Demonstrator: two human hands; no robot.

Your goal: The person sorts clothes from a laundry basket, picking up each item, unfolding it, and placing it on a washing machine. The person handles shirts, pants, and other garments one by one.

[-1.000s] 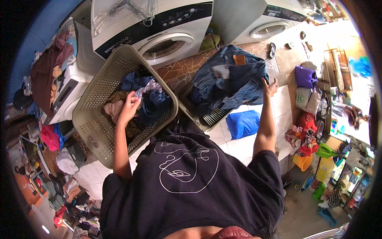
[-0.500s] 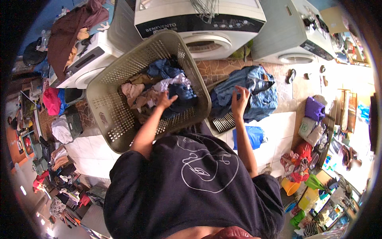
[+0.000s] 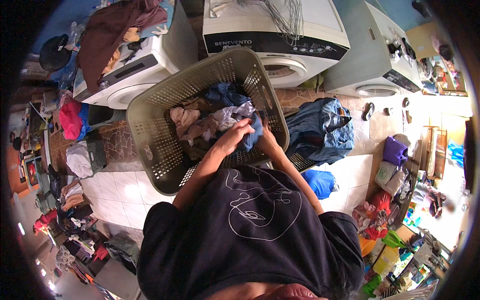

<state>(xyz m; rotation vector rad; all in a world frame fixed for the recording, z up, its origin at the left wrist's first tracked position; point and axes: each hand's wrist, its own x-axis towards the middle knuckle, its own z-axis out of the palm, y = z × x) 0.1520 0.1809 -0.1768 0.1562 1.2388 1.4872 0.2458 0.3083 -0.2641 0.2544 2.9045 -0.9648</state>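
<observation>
A large olive-grey perforated laundry basket [image 3: 156, 96] stands tilted before me with a heap of mixed clothes inside. The heap has tan cloth [image 3: 184, 119], white cloth [image 3: 226, 116] and a dark blue piece [image 3: 222, 93]. Over the basket's right part, my left hand [image 3: 234, 139] and my right hand [image 3: 267, 141] are close together, both closed on a blue garment [image 3: 254, 134]. Some fingers of the right hand are hidden behind the cloth. Blue denim clothes [image 3: 322, 122] lie piled to the right, over a second perforated basket [image 3: 300, 162].
White front-loading washing machines [image 3: 280, 42] line the far side, one with a wire bundle [image 3: 285, 20] on top. A blue bundle [image 3: 320, 182] lies on the tiles at right. Sandals [image 3: 368, 111], bags [image 3: 395, 150] and clutter fill the right; clothes and a dark basket [image 3: 96, 157] stand left.
My right hand has moved left from over the denim pile into the basket. Both hands now grip the blue garment, raised off the heap. The view has shifted slightly.
</observation>
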